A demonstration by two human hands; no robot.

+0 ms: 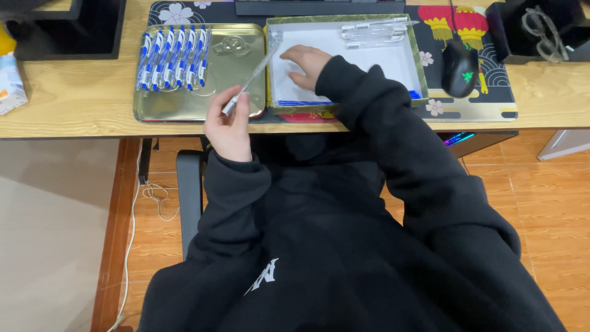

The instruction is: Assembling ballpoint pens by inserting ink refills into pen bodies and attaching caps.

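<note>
Head view: looks down at a wooden desk (74, 98) with two trays side by side near its near edge.
Clear pen barrel (253, 75): gripped at its near end, slanting up and to the right, with its far end over the gap between the two trays.
Left hand (228, 126): fingers closed around the barrel's near end, held just in front of the desk edge.
Right hand (306, 64): fingers bent, palm down, resting on the white floor of the box tray; no object visible in its grip.
Box tray (418, 58): green-rimmed, white inside, right of the barrel; several clear barrels (375, 31) lie at its far edge.
Gold metal tray (236, 61): left of the box; a row of blue-and-white pens (173, 56) lies in its far-left part.
Computer mouse (460, 67): black, right of the box, on a patterned mat.
</note>
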